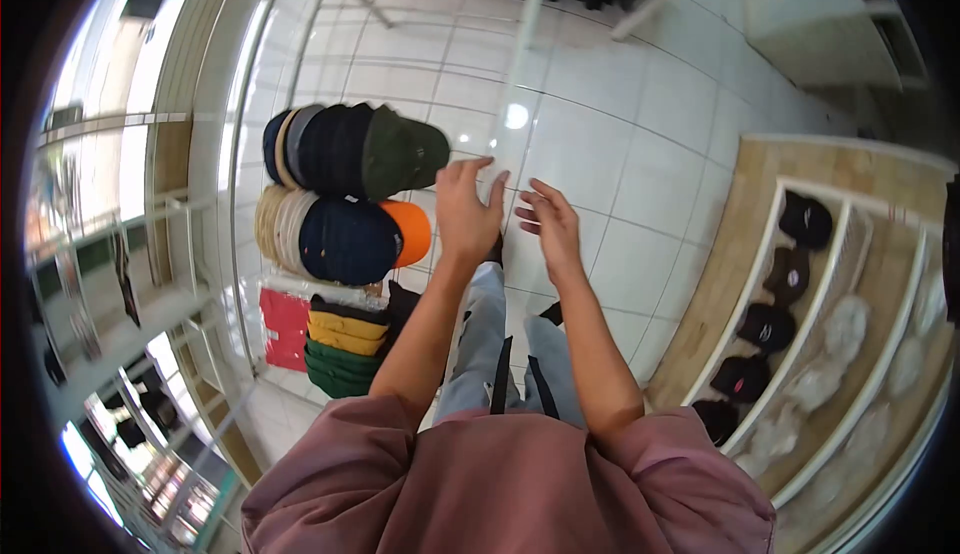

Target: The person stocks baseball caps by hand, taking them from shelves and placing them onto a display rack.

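My left hand [468, 206] is raised in front of my body, its fingers apart and nothing in it. Just to its left lies a row of nested caps with a dark green cap [402, 152] at the near end. Below that row is a second one, beige and navy [345, 239], ending in an orange brim [410, 232]. My right hand [550, 222] hangs over the white tiled floor [570, 144], fingers spread and empty. The two hands do not touch.
Folded yellow [345, 332] and green items [340, 366] lie beside a red package [284, 328] at lower left. On the right, a wooden shelf unit [755, 169] holds several dark caps [767, 327] and clear plastic bags [845, 326]. A white rail [527, 29] crosses the top.
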Motion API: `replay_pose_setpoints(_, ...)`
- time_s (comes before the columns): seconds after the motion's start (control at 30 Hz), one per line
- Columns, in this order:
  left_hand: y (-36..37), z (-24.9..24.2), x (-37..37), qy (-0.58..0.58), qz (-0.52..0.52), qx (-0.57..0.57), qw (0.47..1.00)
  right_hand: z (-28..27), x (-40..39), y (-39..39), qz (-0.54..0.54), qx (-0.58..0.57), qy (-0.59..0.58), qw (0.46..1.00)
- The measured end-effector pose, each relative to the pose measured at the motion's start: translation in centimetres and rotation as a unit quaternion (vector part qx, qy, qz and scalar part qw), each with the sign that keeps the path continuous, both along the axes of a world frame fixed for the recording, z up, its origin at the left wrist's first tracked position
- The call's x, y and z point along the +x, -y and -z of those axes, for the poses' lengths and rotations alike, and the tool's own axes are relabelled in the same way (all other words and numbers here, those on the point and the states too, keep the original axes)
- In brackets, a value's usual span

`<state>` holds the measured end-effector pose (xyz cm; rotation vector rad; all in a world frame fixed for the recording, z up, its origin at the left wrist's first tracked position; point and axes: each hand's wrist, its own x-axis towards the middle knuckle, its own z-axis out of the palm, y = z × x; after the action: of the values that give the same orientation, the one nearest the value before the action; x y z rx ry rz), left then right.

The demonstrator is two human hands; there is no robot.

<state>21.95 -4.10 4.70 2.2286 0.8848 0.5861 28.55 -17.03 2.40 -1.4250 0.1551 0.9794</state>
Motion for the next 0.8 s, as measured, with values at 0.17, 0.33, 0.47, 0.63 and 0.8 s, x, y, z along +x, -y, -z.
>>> replay_pose_setpoints(0.17, 13.1, -0.5, 5.0, -0.039, 0.175, -0.07, 0.981, -0.8, 2.3, 14.1, 0.219, -0.058, 0.01, 0.974)
replay_pose_setpoints(0.33, 27.9, 1.0, 7.6, -0.039, 0.398, -0.067, 0.914, -0.3, -0.1, 29.0, 0.433, -0.058, -0.005, 0.9)
replay_pose_setpoints(0.47, 39.1, 0.3, 7.6, -0.109, 0.568, -0.114, 0.808, -0.4, -4.3, 39.1, 0.569, -0.046, -0.01, 0.821)
replay_pose_setpoints(0.63, 51.1, 0.7, 5.0, -0.149, 0.706, -0.121, 0.682, 1.5, -11.1, 50.4, 0.713, -0.063, 0.008, 0.698)
replay_pose_setpoints(0.8, 60.0, 1.7, 1.8, -0.181, 0.78, -0.148, 0.58, 4.7, -16.5, 59.8, 0.802, -0.058, 0.015, 0.594)
